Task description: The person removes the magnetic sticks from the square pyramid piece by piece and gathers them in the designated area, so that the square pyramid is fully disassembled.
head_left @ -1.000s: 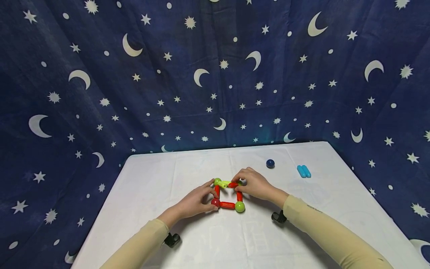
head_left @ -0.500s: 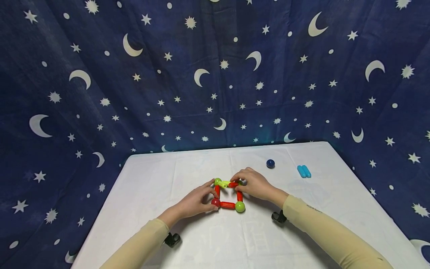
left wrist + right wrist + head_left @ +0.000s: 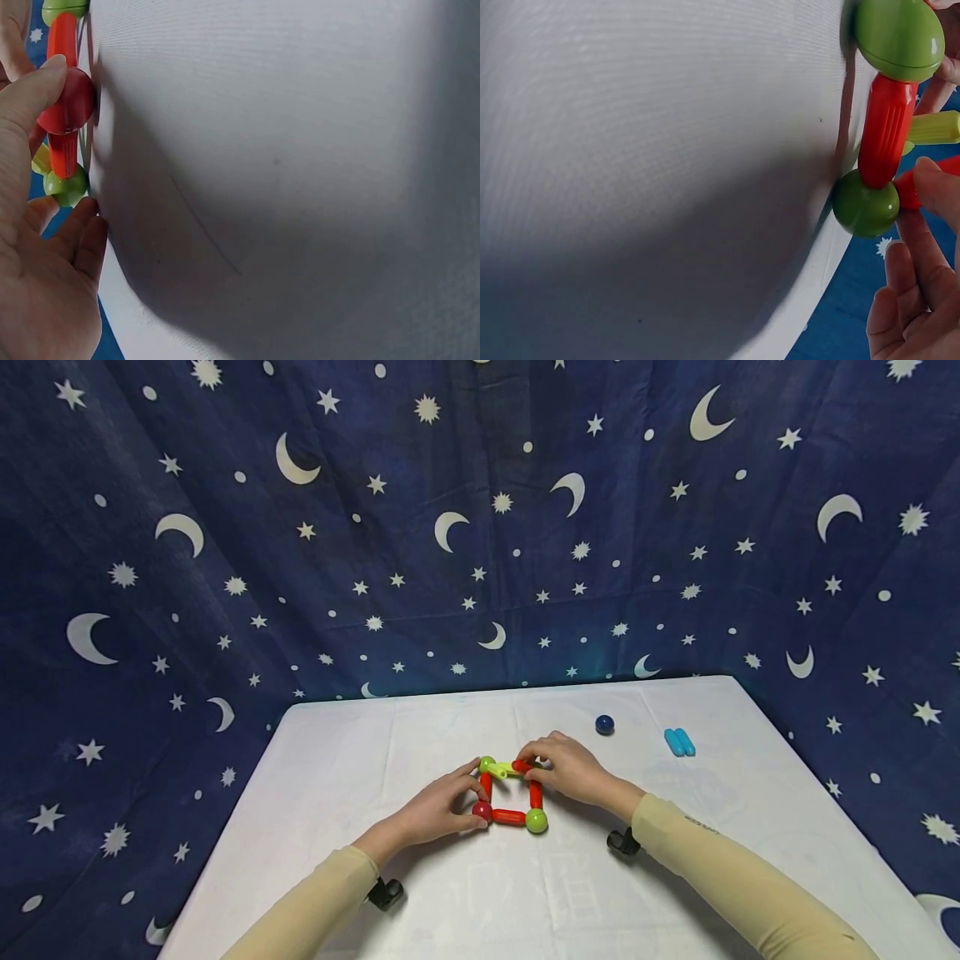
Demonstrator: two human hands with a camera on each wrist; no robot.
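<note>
Left hand (image 3: 431,811) pinches red ball (image 3: 482,811), seven o'clock on frame (image 3: 509,817); right hand (image 3: 567,771) pinches rod (image 3: 520,766), one o'clock, best seated on green ball (image 3: 865,204).

The marking (image 3: 702,827) on the right sleeve (image 3: 750,872) is unreadable.

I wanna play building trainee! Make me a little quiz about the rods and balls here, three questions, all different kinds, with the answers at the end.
1. True or false: the two light-blue rods lie side by side on the table.
2. Pick one. The right hand is pinching: A) the dark blue ball, B) a red rod, C) a light-blue rod.
3. Fill in the colour: the left hand holds a ____ ball between thumb and finger.

Key: 1. True. 2. B. 3. Red; the thumb is on the red ball.
</note>
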